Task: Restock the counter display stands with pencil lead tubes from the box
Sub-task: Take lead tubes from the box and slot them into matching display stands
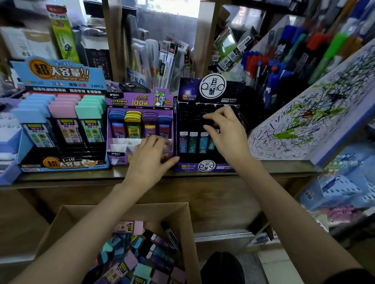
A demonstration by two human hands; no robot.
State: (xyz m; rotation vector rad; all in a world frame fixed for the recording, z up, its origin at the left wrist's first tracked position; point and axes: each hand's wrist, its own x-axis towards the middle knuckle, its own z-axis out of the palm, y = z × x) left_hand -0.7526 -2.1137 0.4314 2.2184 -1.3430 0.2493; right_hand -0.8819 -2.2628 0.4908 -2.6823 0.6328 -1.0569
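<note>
On the counter (267, 167), the left hand (150, 161) rests with loose, blurred fingers over the empty white slots of the purple stand (116, 157), gripping nothing visible. Further right, the right hand (226, 131) curls over the black stand (188, 111) and its dark tubes (193, 142); whether it grasps one is hidden. Nearer, the cardboard box (54, 228), cut off below, holds mixed lead tubes (154, 253).

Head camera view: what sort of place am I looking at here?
Most likely a stationery shop counter: branded display stands of pencil lead tubes, racks of pens to the right beside a scribbled pen-testing pad, and a cardboard box of loose stock below.
</note>
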